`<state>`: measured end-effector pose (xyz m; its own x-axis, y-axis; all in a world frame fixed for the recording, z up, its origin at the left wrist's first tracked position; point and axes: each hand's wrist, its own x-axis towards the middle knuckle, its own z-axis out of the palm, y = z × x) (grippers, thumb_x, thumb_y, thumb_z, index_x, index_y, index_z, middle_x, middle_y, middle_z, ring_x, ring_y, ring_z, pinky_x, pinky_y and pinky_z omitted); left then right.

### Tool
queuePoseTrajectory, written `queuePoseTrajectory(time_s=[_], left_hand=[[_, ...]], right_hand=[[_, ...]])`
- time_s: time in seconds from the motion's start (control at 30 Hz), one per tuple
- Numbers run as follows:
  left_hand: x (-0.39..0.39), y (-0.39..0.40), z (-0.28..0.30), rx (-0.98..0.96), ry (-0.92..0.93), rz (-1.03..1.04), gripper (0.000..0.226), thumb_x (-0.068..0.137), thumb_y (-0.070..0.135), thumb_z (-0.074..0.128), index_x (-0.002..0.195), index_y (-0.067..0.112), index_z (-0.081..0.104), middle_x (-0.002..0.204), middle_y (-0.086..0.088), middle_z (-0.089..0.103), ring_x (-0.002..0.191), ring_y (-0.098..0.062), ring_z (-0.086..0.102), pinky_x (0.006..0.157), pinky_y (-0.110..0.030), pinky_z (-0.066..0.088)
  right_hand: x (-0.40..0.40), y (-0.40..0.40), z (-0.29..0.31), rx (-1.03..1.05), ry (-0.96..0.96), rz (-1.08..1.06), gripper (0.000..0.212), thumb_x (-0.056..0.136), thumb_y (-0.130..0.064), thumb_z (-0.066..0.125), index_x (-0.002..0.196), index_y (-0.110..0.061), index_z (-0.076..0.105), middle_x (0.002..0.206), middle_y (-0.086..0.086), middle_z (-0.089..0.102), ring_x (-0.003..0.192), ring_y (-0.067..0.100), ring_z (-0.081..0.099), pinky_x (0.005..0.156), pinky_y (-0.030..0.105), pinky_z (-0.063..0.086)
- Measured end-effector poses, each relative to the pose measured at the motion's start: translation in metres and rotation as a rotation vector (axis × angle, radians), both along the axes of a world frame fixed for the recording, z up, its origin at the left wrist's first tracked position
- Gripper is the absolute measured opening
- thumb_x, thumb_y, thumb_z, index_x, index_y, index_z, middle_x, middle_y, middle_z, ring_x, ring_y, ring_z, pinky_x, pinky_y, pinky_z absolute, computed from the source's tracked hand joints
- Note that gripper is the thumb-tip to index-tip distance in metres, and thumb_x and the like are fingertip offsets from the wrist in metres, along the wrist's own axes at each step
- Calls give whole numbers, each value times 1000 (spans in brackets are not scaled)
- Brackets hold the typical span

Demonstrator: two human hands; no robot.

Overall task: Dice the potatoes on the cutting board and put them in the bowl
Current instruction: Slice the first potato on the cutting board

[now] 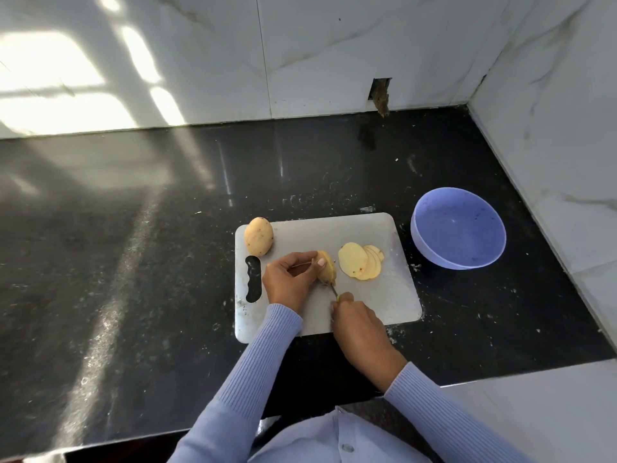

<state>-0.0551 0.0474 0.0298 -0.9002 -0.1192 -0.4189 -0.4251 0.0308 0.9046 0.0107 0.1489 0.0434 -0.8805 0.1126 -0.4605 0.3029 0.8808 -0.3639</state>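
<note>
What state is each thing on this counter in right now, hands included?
Whole potato: uncut, at the board's far left corner.
Potato being cut: partly sliced, held by the left hand.
Potato slices: fanned, overlapping, not diced.
Knife: gripped by the right hand, blade at the potato.
Bowl: upright, empty.
Cutting board: flat on the counter.

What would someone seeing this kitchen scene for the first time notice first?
Probably the two hands at the grey cutting board: the left hand holds a half-cut yellow potato while the right hand works a small knife into it. Fanned pale potato slices lie beside it, and an empty lilac plastic bowl sits right of the board.
</note>
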Motion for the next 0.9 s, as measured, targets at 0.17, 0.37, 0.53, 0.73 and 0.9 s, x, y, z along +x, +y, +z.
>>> queuePoseTrajectory(time_s=[0.17, 0.37, 0.53, 0.73, 0.9], left_hand=[[3, 1, 5, -31, 52, -75, 42, 54, 5, 89, 91, 15, 73, 82, 2, 72, 75, -5, 69, 63, -11, 50], [9, 1, -2, -27, 133, -70, 44, 55, 3, 89, 95, 11, 72, 89, 1, 73, 80, -7, 69, 69, -14, 52], [14, 2, -4, -40, 177, -85, 40, 57, 6, 88, 94, 12, 72, 91, 3, 72, 79, -3, 68, 69, -11, 50], [16, 0, -11, -14, 197, -72, 38, 59, 6, 87, 91, 19, 71, 91, 4, 72, 81, -6, 69, 71, -14, 51], [14, -4, -15, 43, 213, -95, 40, 59, 0, 86, 93, 13, 71, 94, 0, 73, 85, -12, 70, 75, -20, 53]], right_hand=[[-3, -1, -1, 3, 3, -9, 29, 105, -25, 25, 114, -5, 45, 112, 17, 60, 103, 34, 57, 71, 33, 34], [-2, 1, -1, -35, 0, -23, 29, 104, -26, 27, 113, -5, 46, 111, 17, 59, 102, 34, 56, 72, 34, 36], [15, 8, -3, -9, -2, 8, 26, 104, -25, 28, 110, -6, 46, 104, 16, 61, 96, 33, 59, 71, 35, 39], [32, 19, -7, 18, -23, 25, 27, 105, -29, 26, 106, -10, 45, 96, 10, 61, 92, 29, 59, 68, 32, 38], [43, 38, -4, -48, -61, 40, 31, 104, -35, 29, 96, -12, 48, 79, 0, 51, 80, 23, 57, 66, 30, 38]])
